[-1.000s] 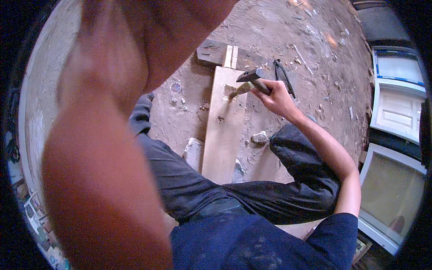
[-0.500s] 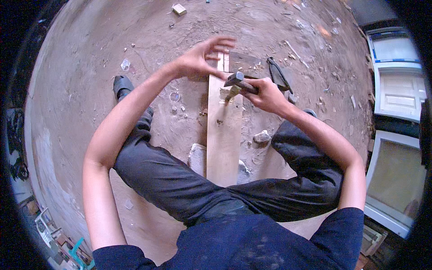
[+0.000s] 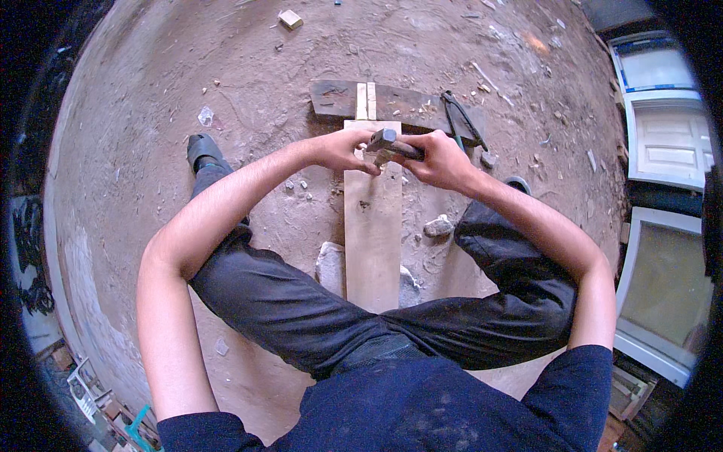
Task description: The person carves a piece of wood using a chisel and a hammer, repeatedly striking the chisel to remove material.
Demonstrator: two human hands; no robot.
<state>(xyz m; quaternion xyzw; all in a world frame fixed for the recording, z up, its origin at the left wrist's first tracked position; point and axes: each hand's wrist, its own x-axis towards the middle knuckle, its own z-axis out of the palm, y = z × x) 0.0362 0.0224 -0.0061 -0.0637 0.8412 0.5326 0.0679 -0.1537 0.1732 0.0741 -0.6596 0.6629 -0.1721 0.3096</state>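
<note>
In my right hand [image 3: 440,160] is a hammer [image 3: 384,140], its fingers wrapped round the handle and its dark metal head pointing left. Beneath the head a short tool that looks like a chisel [image 3: 382,158] stands over the pale wooden board [image 3: 373,252], mostly hidden. My left hand [image 3: 348,151] comes in from the left, thumb and fingers curled about that tool. The board runs lengthwise between my legs, and a dark knot mark shows on its face. My hands and the hammer cover the hollow cut near its far end.
Beyond the board's far end lies a dark plank [image 3: 414,109] crosswise, with a pale strip of wood [image 3: 366,102] on it. A black-framed saw-like tool [image 3: 461,120] rests on its right part. Stones [image 3: 439,227] flank the board. White framed panels [image 3: 663,143] stand at the right.
My left hand has come down and nearer from above the board's far end to the chisel-like tool beneath the hammer head. The right hand still holds the hammer in nearly the same place.
</note>
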